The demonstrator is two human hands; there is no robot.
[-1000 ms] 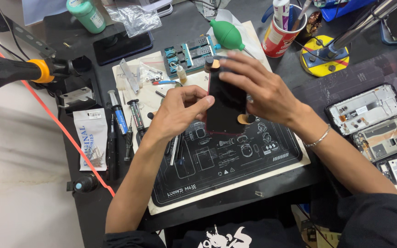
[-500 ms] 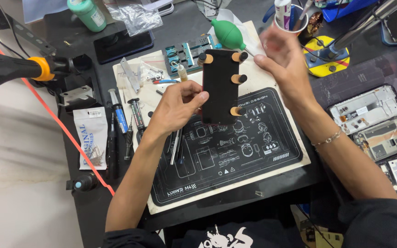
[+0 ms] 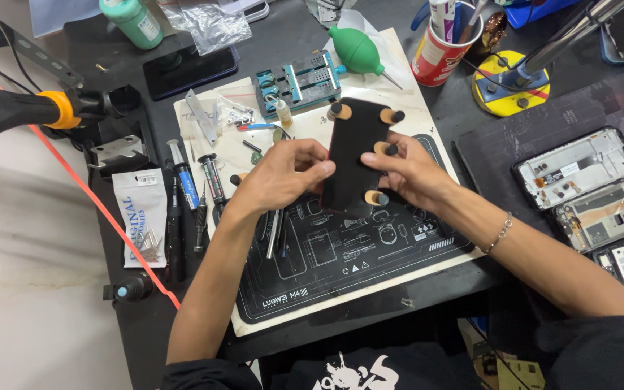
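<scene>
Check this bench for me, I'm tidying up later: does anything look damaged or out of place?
Nothing looks spilled or broken. Both hands, left hand and right hand, hold a black phone with small clamps on its edges. Opened phone frames lie at the right.

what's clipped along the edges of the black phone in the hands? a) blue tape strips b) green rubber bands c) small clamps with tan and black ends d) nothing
c: the black phone, held between the left hand and the right hand, has small clamps with tan and black ends along its edges.
</scene>
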